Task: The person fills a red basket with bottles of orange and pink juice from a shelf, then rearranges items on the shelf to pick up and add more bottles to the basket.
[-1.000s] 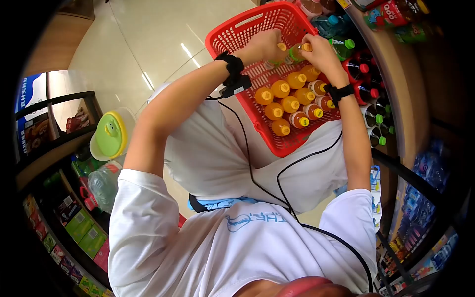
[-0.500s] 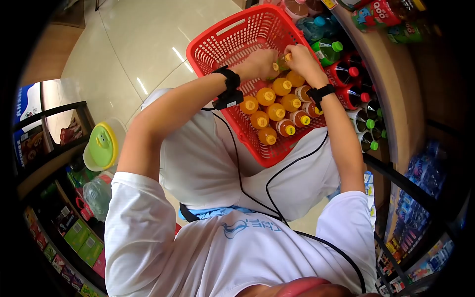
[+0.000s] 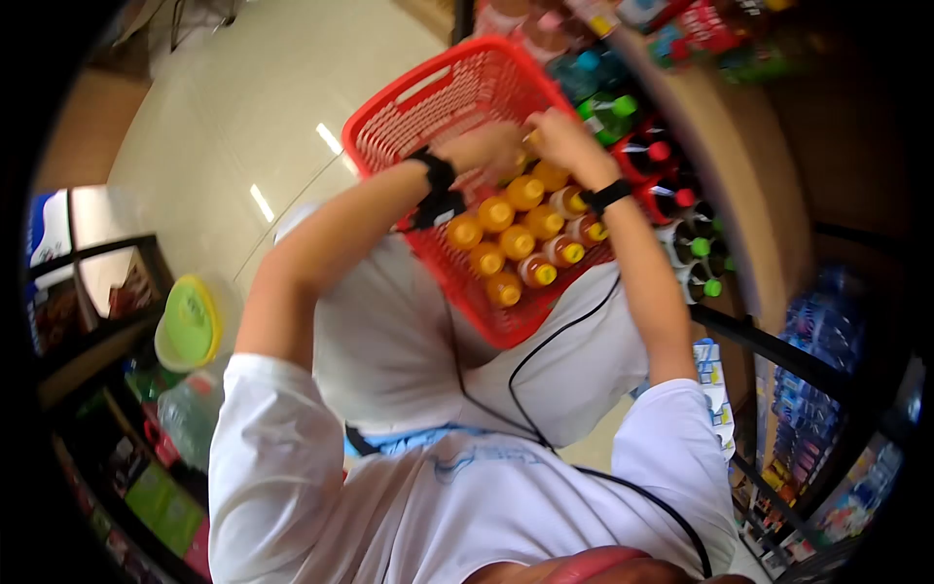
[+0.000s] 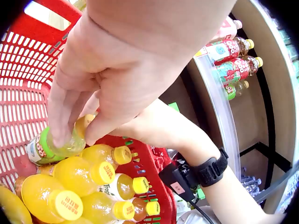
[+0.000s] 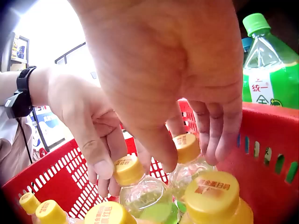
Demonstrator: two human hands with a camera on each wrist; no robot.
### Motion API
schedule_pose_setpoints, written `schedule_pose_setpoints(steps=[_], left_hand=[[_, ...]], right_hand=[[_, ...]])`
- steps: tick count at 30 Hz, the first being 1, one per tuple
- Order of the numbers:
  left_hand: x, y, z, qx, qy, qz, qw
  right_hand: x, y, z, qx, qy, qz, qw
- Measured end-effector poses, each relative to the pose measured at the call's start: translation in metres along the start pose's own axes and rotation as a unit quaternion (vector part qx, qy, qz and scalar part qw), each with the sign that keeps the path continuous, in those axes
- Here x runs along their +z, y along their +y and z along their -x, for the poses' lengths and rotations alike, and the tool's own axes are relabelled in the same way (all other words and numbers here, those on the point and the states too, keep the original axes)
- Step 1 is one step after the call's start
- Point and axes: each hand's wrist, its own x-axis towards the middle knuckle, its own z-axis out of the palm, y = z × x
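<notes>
Inside the red plastic basket (image 5: pixel 275 113), likely slippery clear plastic bottles (image 5: pixel 145 198) are being pinched at yellow caps (image 5: pixel 129 171) by left hand (image 5: pixel 86 112) and right hand (image 5: pixel 177 70).

Relative to the head view of one second ago, I record the red basket (image 3: pixel 505 334) lower and further left in the frame. Both the left hand (image 3: pixel 494 146) and the right hand (image 3: pixel 564 142) have drawn nearer the rows of orange-drink bottles (image 3: pixel 525 193). I find the hands closer together, their pale bottles (image 5: pixel 145 196) brought in beside those rows. My head view has also lost sharpness since then.
</notes>
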Motion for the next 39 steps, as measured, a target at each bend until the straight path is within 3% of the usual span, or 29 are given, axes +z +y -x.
schedule_pose_setpoints(steps=[1, 2, 3, 4, 5, 7, 8, 9, 11, 13, 15, 16, 19, 21, 22, 24, 25, 26, 28, 29, 31, 33, 35, 36, 39], left_hand=[[0.002, -0.008, -0.003, -0.15, -0.082, -0.086, 0.981], [-0.004, 0.016, -0.004, -0.182, -0.048, -0.002, 0.982], [-0.015, 0.049, -0.021, -0.23, -0.118, -0.177, 0.95], [-0.014, 0.054, -0.034, -0.278, -0.141, -0.246, 0.918], [-0.014, 0.073, -0.039, -0.294, -0.078, -0.28, 0.911], [-0.02, 0.086, -0.05, -0.207, -0.027, -0.251, 0.945], [-0.021, 0.095, -0.055, -0.198, -0.027, -0.257, 0.946], [-0.024, 0.122, -0.061, -0.186, 0.007, -0.185, 0.965], [-0.032, 0.171, -0.074, -0.191, 0.029, -0.031, 0.981], [-0.023, 0.179, -0.088, -0.13, 0.038, 0.081, 0.987], [-0.014, 0.197, -0.103, -0.081, 0.047, 0.158, 0.983], [-0.013, 0.21, -0.115, -0.058, 0.041, 0.179, 0.981], [-0.013, 0.242, -0.159, -0.005, 0.08, 0.069, 0.994], [-0.017, 0.268, -0.192, 0.024, 0.096, 0.07, 0.993], [-0.02, 0.278, -0.209, 0.053, 0.117, 0.085, 0.988], [-0.027, 0.288, -0.244, 0.035, 0.144, 0.056, 0.987], [-0.03, 0.291, -0.261, 0.017, 0.174, 0.036, 0.984], [-0.032, 0.294, -0.276, 0.022, 0.176, 0.028, 0.984], [-0.035, 0.289, -0.307, 0.146, 0.247, -0.105, 0.952], [-0.037, 0.284, -0.325, 0.15, 0.246, -0.113, 0.951], [-0.039, 0.268, -0.357, 0.227, 0.298, -0.301, 0.877], [-0.04, 0.27, -0.365, 0.214, 0.294, -0.3, 0.882], [-0.039, 0.288, -0.354, 0.141, 0.189, -0.349, 0.907], [-0.041, 0.279, -0.357, 0.147, 0.207, -0.375, 0.892], [-0.04, 0.285, -0.348, 0.158, 0.228, -0.328, 0.903]], right_hand=[[-0.003, 0.0, 0.002, -0.008, 0.009, -0.004, 1.0], [-0.003, 0.003, 0.002, -0.019, 0.018, -0.012, 1.0], [-0.018, -0.009, 0.003, -0.004, 0.011, -0.007, 1.0], [-0.031, -0.018, 0.005, 0.029, 0.01, -0.023, 0.999], [-0.054, -0.034, 0.008, 0.058, 0.017, -0.046, 0.997], [-0.076, -0.04, 0.012, 0.054, 0.053, -0.096, 0.992], [-0.088, -0.038, 0.013, 0.047, 0.055, -0.102, 0.992], [-0.104, -0.041, 0.019, 0.047, 0.065, -0.098, 0.992], [-0.151, -0.055, 0.035, 0.09, 0.107, -0.118, 0.983], [-0.193, -0.056, 0.057, 0.185, 0.167, -0.26, 0.933], [-0.241, -0.051, 0.076, 0.149, 0.326, -0.217, 0.908], [-0.262, -0.038, 0.082, 0.168, 0.385, -0.212, 0.882], [-0.322, 0.026, 0.086, 0.234, 0.499, -0.176, 0.816], [-0.343, 0.078, 0.075, 0.131, 0.563, -0.128, 0.806], [-0.353, 0.101, 0.066, 0.127, 0.571, -0.132, 0.8], [-0.368, 0.131, 0.053, 0.016, 0.596, 0.008, 0.803], [-0.368, 0.124, 0.049, -0.03, 0.587, -0.079, 0.805], [-0.37, 0.118, 0.046, -0.006, 0.573, -0.104, 0.813], [-0.361, 0.154, 0.034, 0.066, 0.494, -0.164, 0.851], [-0.36, 0.167, 0.026, 0.011, 0.482, -0.127, 0.867], [-0.352, 0.168, 0.018, 0.016, 0.519, -0.008, 0.854], [-0.35, 0.174, 0.011, 0.019, 0.532, -0.032, 0.846], [-0.335, 0.195, -0.001, 0.041, 0.569, -0.005, 0.821], [-0.342, 0.17, 0.009, 0.052, 0.537, -0.013, 0.842], [-0.337, 0.16, 0.011, 0.071, 0.532, 0.052, 0.842]])
